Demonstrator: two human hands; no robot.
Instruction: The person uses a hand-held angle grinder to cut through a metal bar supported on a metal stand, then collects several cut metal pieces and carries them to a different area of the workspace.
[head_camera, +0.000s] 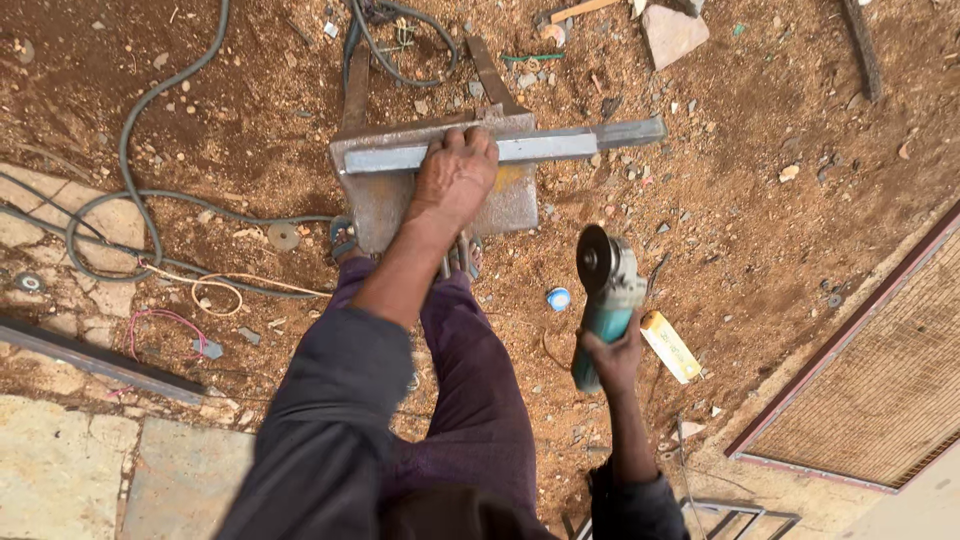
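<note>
Both hands are busy in the head view. Reaching forward with the arm nearly straight, the left hand (455, 175) presses down on a grey metal bar (520, 148), fingers curled over its far edge. That bar lies across a steel plate (375, 205) on the dirt, a sandalled foot (343, 240) at the plate's near edge. Lower and well apart to the right, the right hand (612, 358) grips the teal angle grinder (602, 300) by its body (disc up, off the metal). A yellow box (670, 346) lies just beside it.
</note>
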